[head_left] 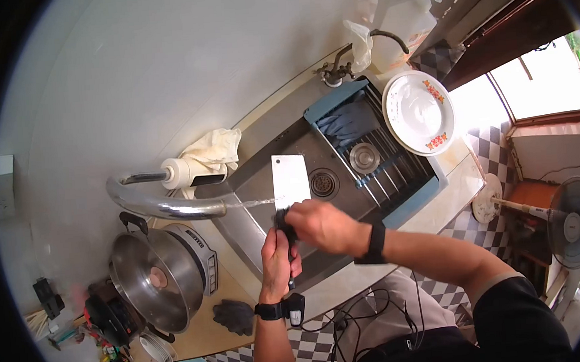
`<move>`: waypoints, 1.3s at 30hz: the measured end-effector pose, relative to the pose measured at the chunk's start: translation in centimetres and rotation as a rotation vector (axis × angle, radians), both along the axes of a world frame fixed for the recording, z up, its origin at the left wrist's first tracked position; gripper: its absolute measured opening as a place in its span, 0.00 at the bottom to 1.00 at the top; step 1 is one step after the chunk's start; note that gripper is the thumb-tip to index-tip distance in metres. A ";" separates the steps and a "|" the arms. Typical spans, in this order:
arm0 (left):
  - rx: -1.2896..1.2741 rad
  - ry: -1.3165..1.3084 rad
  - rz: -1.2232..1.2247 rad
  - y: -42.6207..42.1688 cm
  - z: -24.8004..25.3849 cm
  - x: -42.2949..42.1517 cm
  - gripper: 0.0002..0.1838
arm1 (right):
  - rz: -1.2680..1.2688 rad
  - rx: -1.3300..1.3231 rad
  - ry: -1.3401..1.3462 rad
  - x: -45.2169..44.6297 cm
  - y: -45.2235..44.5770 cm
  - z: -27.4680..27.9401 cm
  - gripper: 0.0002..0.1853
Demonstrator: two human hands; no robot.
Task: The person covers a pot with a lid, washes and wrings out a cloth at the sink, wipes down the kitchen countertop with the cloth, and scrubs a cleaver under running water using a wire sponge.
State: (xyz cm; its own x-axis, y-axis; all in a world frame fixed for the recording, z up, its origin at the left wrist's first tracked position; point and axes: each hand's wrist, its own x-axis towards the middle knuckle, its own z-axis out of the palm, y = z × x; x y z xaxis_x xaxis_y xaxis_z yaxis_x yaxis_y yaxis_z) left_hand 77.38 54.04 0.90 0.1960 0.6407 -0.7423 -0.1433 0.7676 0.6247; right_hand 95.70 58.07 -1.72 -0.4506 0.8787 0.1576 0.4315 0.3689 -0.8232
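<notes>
A cleaver (pixel 290 176) with a broad pale blade and a dark handle is held over the metal sink (pixel 243 177). My left hand (pixel 279 259) is wrapped round its handle. My right hand (pixel 316 225) is closed at the base of the blade, above the left hand, on something dark that I cannot make out. From the curved faucet (pixel 184 207) a stream of water runs onto the blade close to my right fingers. The drain (pixel 323 183) shows just right of the blade.
A blue-framed rack (pixel 409 199) spans the sink's right side, holding gray gloves (pixel 346 124) and a metal lid (pixel 364 157). White plates (pixel 420 113) stand beyond it. A steel pot (pixel 136 286), a dark cloth (pixel 233 317) and a white bottle (pixel 178 173) are at the left.
</notes>
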 end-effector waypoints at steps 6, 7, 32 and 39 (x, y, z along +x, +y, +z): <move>-0.056 -0.025 -0.054 -0.4 0.9 0.4 0.15 | -0.292 -0.009 -0.095 2.8 7.7 -4.6 0.12; -0.045 -0.038 -0.028 -0.6 0.4 0.3 0.15 | -0.250 -0.023 -0.069 2.3 6.2 -4.3 0.12; 0.039 0.246 -0.071 -0.2 -1.7 0.2 0.14 | -0.147 -0.293 0.030 4.1 -0.7 -3.7 0.16; 0.652 1.025 -0.390 1.3 0.1 1.6 0.14 | -0.670 -0.307 -0.019 6.6 -3.3 0.4 0.16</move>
